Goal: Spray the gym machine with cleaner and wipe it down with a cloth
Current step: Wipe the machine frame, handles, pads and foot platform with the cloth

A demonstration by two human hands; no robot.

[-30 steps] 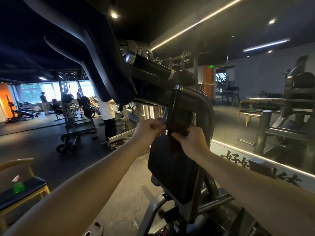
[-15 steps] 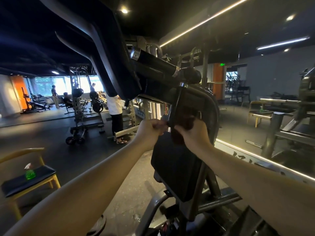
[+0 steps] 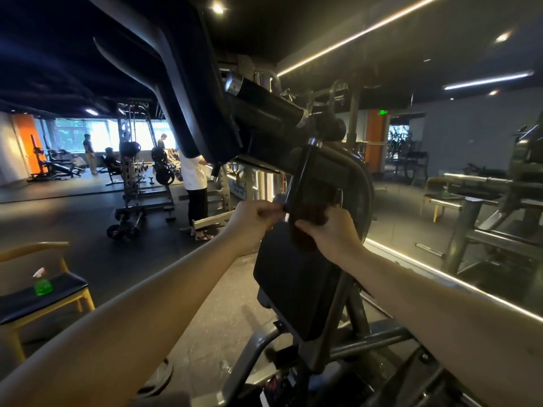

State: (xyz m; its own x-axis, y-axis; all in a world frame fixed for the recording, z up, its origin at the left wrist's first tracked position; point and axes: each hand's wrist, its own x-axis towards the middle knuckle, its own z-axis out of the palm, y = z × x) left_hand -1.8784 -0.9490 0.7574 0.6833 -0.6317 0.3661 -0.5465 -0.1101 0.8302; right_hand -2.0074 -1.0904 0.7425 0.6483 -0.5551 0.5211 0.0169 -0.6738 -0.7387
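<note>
The black gym machine point(image 3: 293, 289) stands right in front of me, its padded backrest below my hands and a thick black roller point(image 3: 264, 110) above. A dark brown cloth point(image 3: 313, 201) is wrapped round a thin upright bar point(image 3: 302, 168) of the machine. My left hand point(image 3: 252, 221) pinches the cloth's left side at the bar with curled fingers. My right hand point(image 3: 330, 235) grips the cloth from the right and below. The green spray bottle point(image 3: 42, 284) stands on a chair seat far to the left, out of either hand.
A yellow-framed chair point(image 3: 73, 292) with a black seat is at lower left. A person in a white top point(image 3: 194, 183) stands behind the machine. Weight racks point(image 3: 138, 183) fill the back left. A mirrored wall with a lit strip point(image 3: 440, 277) runs on the right.
Both hands stay on the cloth at the bar, working it slightly upward. My view has swung left, so the chair and bottle sit further into the picture.
</note>
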